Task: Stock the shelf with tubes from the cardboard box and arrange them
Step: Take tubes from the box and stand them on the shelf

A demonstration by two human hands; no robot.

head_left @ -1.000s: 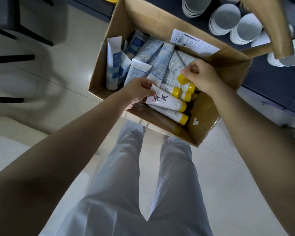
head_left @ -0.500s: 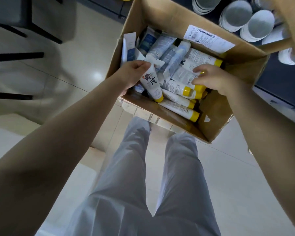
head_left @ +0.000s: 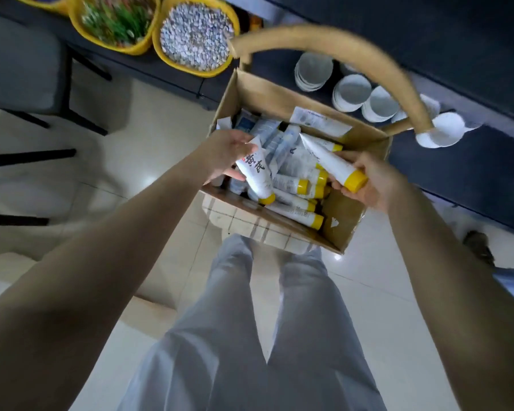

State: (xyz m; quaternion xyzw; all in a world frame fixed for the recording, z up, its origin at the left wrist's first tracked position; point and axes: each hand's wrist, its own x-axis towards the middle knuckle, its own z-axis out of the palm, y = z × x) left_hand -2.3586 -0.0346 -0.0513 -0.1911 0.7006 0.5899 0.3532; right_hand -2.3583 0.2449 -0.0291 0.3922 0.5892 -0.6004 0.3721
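Both hands grasp one tube each, just above the open box; the left hand [head_left: 227,155] curls round the flat crimped end of a lettered tube [head_left: 257,175], white with dark characters, its yellow cap pointing down toward the person; the right hand [head_left: 368,185] grips a plain white tube [head_left: 330,161] close to its yellow cap, crimped end aimed up and away. Beneath them the cardboard box [head_left: 279,94] sits on the pale floor in front of the person's legs, with many more loose tubes [head_left: 294,185] heaped inside it. Beyond the box stands dark shelving [head_left: 457,34], with stacked white bowls [head_left: 352,93] on a low level and yellow baskets [head_left: 195,34] to the left. The step in hand appears to be picking stock out of the box; next, both tubes likely need carrying up to a free spot on the shelving, then setting down neatly in line; which level is meant for them cannot be told.
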